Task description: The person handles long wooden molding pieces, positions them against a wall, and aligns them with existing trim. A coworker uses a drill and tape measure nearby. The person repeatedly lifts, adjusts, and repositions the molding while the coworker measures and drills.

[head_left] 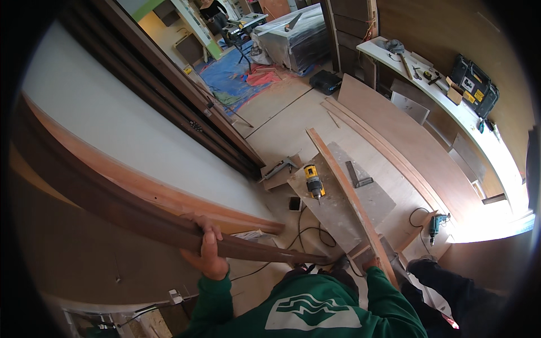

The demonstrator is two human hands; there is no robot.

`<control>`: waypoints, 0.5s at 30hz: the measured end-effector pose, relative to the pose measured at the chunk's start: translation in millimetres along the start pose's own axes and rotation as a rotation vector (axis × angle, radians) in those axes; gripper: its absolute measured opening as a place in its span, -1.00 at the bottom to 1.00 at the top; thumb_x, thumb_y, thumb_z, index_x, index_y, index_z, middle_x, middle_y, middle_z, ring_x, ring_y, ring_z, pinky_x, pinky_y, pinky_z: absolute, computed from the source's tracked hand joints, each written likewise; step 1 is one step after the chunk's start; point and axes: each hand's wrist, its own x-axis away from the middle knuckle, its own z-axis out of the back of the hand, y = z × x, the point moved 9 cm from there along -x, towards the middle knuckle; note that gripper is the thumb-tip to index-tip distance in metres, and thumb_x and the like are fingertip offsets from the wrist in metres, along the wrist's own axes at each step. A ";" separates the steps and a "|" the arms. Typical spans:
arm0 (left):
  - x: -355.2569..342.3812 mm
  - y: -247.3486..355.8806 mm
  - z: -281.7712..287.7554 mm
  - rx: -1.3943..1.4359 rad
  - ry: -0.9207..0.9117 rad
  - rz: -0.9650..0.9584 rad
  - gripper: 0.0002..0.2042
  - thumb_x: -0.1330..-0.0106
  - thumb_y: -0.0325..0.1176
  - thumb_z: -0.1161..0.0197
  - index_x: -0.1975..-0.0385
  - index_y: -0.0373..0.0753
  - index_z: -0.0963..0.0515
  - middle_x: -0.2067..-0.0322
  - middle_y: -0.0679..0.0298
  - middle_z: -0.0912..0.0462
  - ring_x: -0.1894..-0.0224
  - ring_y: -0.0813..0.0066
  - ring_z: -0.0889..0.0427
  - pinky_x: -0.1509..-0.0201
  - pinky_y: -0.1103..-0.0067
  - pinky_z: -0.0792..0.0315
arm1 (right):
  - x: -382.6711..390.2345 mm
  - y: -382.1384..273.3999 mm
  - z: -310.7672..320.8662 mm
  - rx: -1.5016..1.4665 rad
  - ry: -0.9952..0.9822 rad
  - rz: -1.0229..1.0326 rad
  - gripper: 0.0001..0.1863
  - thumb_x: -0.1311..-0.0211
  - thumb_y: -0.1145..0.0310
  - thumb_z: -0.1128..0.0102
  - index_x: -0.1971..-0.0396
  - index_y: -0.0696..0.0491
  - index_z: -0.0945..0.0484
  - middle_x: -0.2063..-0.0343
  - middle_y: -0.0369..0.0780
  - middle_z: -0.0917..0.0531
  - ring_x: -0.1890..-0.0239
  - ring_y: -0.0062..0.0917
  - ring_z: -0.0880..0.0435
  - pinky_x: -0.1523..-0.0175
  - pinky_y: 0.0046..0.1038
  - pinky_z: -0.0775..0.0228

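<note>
My left hand (209,248) grips a long dark brown curved trim piece (135,200), which runs from the upper left down toward my feet. My right hand (373,265) is closed on a narrow wooden plank (344,183), lying diagonally across a dusty board (375,205) on the floor. A yellow-and-black drill (313,180) and a black square tool (358,176) rest on that board, either side of the plank. A caulking gun (279,169) lies left of it, and a black cable (310,231) loops below.
Right are long panels (394,135), a teal drill (435,228), a white counter (496,160) with tools and a leg in dark trousers (451,293). A tall dark frame (169,101) stands left. Behind are a plastic-wrapped block (290,45) and floor sheeting (220,79).
</note>
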 end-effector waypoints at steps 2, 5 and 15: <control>2.0 0.8 -2.1 0.000 0.000 0.002 -0.49 -0.28 -0.36 -0.26 -0.16 -0.43 -0.30 0.29 0.22 -0.48 0.35 0.54 -0.42 0.28 0.57 -0.42 | 0.8 -3.5 -0.8 -0.020 0.012 -0.008 0.02 -0.16 0.30 -0.29 -0.60 0.06 0.03 -0.59 0.04 -0.04 -0.61 -0.06 -0.10 -0.65 -0.16 0.00; 4.8 0.7 -4.2 0.004 0.005 0.015 -0.49 -0.28 -0.36 -0.26 -0.18 -0.43 -0.28 0.30 0.22 -0.48 0.35 0.53 -0.42 0.27 0.56 -0.42 | 2.7 -6.4 8.1 -0.024 0.090 0.009 0.03 -0.10 0.33 -0.32 -0.58 0.09 -0.02 -0.57 0.03 -0.11 -0.61 -0.06 -0.10 -0.63 -0.15 -0.04; 6.9 2.6 -8.3 0.010 0.015 -0.007 -0.48 -0.29 -0.36 -0.24 -0.19 -0.43 -0.27 0.33 0.23 -0.49 0.37 0.54 -0.41 0.27 0.56 -0.41 | 14.4 -15.6 11.7 -0.020 -0.013 0.045 0.14 -0.11 0.19 -0.42 -0.61 0.07 0.07 -0.63 -0.01 0.08 -0.66 -0.12 0.05 -0.65 -0.16 0.00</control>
